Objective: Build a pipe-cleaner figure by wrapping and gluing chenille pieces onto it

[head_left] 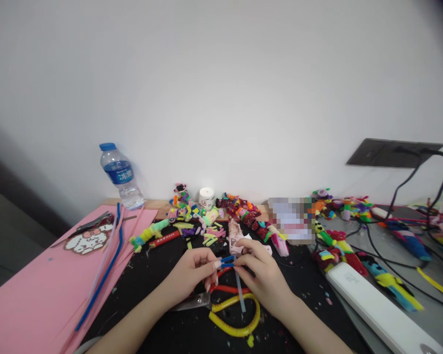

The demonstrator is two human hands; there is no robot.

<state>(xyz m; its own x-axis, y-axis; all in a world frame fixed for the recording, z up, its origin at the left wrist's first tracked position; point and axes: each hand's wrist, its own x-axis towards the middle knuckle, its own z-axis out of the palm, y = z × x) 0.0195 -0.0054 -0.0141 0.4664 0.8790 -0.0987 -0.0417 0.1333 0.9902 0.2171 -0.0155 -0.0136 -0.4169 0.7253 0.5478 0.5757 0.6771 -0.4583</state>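
Note:
My left hand [192, 273] and my right hand [260, 273] meet over a black mat [147, 280], both pinching a short blue pipe cleaner piece [227, 261] between thumb and fingertips. A thin pale blue stick [239, 292] hangs down from the right hand's fingers. Under the hands lie scissors with red and yellow handles [234, 314], their blade pointing left.
Pink foam sheets [33, 300] with a long blue pipe cleaner [103, 275] and pliers [92, 223] lie left. A water bottle [120, 174] stands at the wall. Pipe-cleaner figures [243, 214], a small white jar [206, 198], a white bar [380, 309] and black cables [402, 191] crowd the back and right.

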